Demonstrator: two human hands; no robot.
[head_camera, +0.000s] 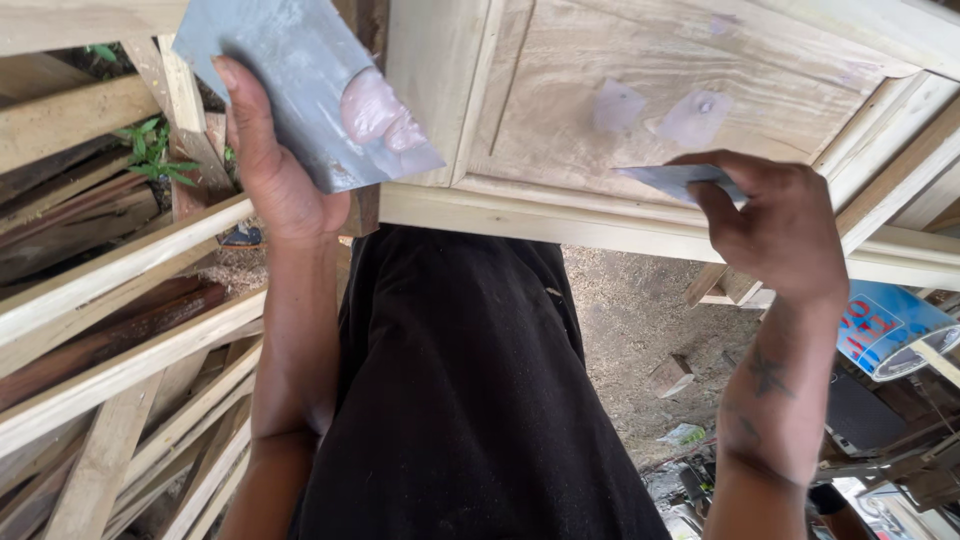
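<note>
The right hand (785, 235) pinches a small grey scraper (675, 180) in its fingers, blade pointing to nine o'clock, touching the wooden door panel (620, 70) just below two putty patches (655, 112) at twelve o'clock. The left hand (275, 170) grips a flat grey board (300, 80) bearing a pinkish putty blob (380, 115), well apart at ten o'clock.

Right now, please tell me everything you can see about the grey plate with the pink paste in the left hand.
The grey plate is a thin, flat, roughly square sheet, metal by its look, smeared and dull. A lump of pale pink paste sits near its lower right corner. The left hand holds it tilted from beneath, thumb along its left edge, before the wooden door.
</note>
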